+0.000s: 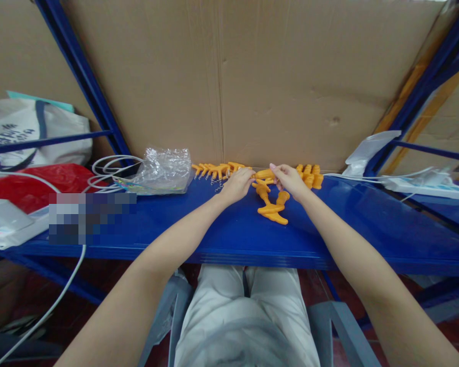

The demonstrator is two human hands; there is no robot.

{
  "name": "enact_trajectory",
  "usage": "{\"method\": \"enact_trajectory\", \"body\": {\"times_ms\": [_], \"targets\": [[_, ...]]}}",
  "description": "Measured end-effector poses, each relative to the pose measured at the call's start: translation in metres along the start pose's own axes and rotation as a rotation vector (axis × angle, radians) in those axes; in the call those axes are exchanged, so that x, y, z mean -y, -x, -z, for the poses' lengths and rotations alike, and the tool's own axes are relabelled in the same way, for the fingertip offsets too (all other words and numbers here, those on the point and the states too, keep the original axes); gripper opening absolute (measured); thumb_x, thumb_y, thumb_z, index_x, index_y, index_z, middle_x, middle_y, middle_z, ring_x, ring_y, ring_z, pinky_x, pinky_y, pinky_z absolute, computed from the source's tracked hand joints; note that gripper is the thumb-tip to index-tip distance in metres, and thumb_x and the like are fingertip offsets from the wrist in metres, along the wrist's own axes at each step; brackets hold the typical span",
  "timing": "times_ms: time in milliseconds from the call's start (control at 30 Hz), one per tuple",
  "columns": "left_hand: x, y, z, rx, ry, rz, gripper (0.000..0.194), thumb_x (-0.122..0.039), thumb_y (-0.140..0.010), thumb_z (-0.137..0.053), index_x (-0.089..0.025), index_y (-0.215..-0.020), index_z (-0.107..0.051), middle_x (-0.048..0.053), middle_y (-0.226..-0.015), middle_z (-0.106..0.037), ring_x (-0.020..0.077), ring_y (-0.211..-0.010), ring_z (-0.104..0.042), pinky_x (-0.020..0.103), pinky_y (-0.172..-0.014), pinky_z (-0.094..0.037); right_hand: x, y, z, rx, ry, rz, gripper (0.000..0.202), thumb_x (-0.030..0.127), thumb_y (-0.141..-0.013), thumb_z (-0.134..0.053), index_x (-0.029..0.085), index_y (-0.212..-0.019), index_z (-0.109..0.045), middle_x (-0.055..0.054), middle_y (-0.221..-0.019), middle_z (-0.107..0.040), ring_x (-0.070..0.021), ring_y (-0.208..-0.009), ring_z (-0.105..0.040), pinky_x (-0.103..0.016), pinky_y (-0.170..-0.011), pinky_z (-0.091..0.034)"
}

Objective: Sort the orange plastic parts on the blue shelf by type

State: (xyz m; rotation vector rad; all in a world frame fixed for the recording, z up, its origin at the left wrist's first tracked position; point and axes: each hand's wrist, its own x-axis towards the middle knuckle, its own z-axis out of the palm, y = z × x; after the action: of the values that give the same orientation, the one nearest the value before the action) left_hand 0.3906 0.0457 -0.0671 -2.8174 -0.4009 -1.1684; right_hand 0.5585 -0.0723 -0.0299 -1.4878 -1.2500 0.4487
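My left hand [237, 186] and my right hand [288, 180] are close together above the blue table, with an orange plastic piece [264, 174] between them. The fingers of both hands are closed on its two ends. Just below lie more orange pieces, among them a T-shaped one [273, 209]. Beside my left hand is a row of orange corkscrew-like parts [210, 169] with metal spirals. Several ribbed orange pieces [310, 177] stand to the right of my right hand.
A clear plastic bag [164, 171], coiled white cables [107, 171] and a red bag [57, 183] lie on the left. A white power strip [426, 186] is at the right. Cardboard [252, 81] rises behind the blue table [222, 239].
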Motion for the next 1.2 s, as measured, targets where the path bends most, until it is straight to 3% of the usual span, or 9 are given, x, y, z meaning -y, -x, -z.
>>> {"method": "enact_trajectory", "body": {"times_ms": [167,267,367,500,600,700,833,1100,1200], "targets": [[0.0,0.001,0.001,0.025,-0.026,0.018,0.02,-0.019,-0.097,-0.048,-0.017,-0.108,-0.064,0.011,-0.111,-0.071,0.0253,-0.108,-0.064,0.044,-0.098,-0.05,-0.007,-0.004,-0.001,0.067,0.031,-0.011,0.034,0.052,-0.093,-0.063,0.021,-0.084,-0.053,0.004,-0.062,-0.054,-0.0079,-0.043,-0.044,-0.021,-0.043,-0.04],[0.0,0.0,0.003,0.036,-0.034,0.031,0.019,-0.019,-0.097,-0.048,-0.017,-0.106,-0.065,0.012,-0.109,-0.071,0.0261,-0.107,-0.065,0.045,-0.097,-0.05,-0.013,-0.008,0.001,0.111,0.043,0.08,0.034,0.053,-0.09,-0.066,0.022,-0.097,-0.053,0.004,-0.071,-0.056,-0.0092,-0.05,-0.048,-0.022,-0.046,-0.043],[0.0,0.0,0.005,0.038,-0.039,0.034,0.02,-0.019,-0.096,-0.049,-0.016,-0.106,-0.066,0.013,-0.109,-0.072,0.0271,-0.107,-0.065,0.046,-0.098,-0.05,-0.017,-0.011,0.007,0.156,0.097,0.213,0.035,0.051,-0.089,-0.065,0.023,-0.107,-0.054,-0.001,-0.088,-0.061,-0.0125,-0.065,-0.057,-0.024,-0.055,-0.048],[0.001,-0.001,0.005,0.038,-0.037,0.044,0.019,-0.018,-0.096,-0.049,-0.014,-0.105,-0.066,0.015,-0.109,-0.072,0.0269,-0.107,-0.066,0.044,-0.098,-0.05,-0.02,-0.012,0.015,0.152,0.199,0.392,0.031,0.034,-0.085,-0.066,0.022,-0.112,-0.056,-0.006,-0.107,-0.063,-0.0188,-0.093,-0.062,-0.033,-0.079,-0.055],[0.003,0.0,0.003,0.026,-0.025,0.047,0.019,-0.019,-0.097,-0.049,-0.016,-0.104,-0.066,0.012,-0.109,-0.072,0.0255,-0.106,-0.066,0.044,-0.098,-0.05,-0.019,-0.012,0.016,0.136,0.211,0.428,0.032,0.028,-0.081,-0.068,0.023,-0.11,-0.056,-0.007,-0.113,-0.063,-0.0212,-0.106,-0.061,-0.034,-0.085,-0.054],[0.004,0.0,0.002,0.012,0.004,0.053,0.019,-0.02,-0.097,-0.049,-0.018,-0.104,-0.067,0.01,-0.109,-0.073,0.0242,-0.107,-0.067,0.043,-0.099,-0.051,-0.016,-0.01,0.013,0.138,0.159,0.32,0.03,0.034,-0.087,-0.064,0.022,-0.113,-0.055,-0.007,-0.109,-0.065,-0.0179,-0.089,-0.065,-0.029,-0.071,-0.055],[0.002,0.001,0.003,0.026,0.027,0.07,0.019,-0.02,-0.098,-0.05,-0.017,-0.104,-0.067,0.011,-0.109,-0.073,0.0238,-0.107,-0.067,0.042,-0.098,-0.052,-0.013,-0.007,0.011,0.168,0.13,0.156,0.025,0.043,-0.098,-0.052,0.021,-0.11,-0.055,-0.005,-0.096,-0.069,-0.0103,-0.057,-0.058,-0.025,-0.055,-0.05],[0.003,0.001,0.004,0.015,0.041,0.002,0.017,-0.017,-0.096,-0.052,-0.016,-0.101,-0.067,0.011,-0.103,-0.074,0.0243,-0.101,-0.068,0.042,-0.093,-0.054,-0.022,-0.011,0.013,0.195,0.11,0.242,0.03,0.052,-0.094,-0.058,0.023,-0.1,-0.054,0.0,-0.077,-0.063,-0.0111,-0.052,-0.056,-0.024,-0.048,-0.047],[0.004,0.001,0.003,0.014,0.041,0.0,0.017,-0.017,-0.096,-0.052,-0.016,-0.101,-0.068,0.011,-0.1,-0.073,0.0245,-0.1,-0.068,0.042,-0.092,-0.054,-0.026,-0.015,0.015,0.213,0.101,0.303,0.032,0.054,-0.091,-0.061,0.025,-0.101,-0.052,0.0,-0.082,-0.062,-0.0117,-0.056,-0.056,-0.025,-0.05,-0.049]]}}
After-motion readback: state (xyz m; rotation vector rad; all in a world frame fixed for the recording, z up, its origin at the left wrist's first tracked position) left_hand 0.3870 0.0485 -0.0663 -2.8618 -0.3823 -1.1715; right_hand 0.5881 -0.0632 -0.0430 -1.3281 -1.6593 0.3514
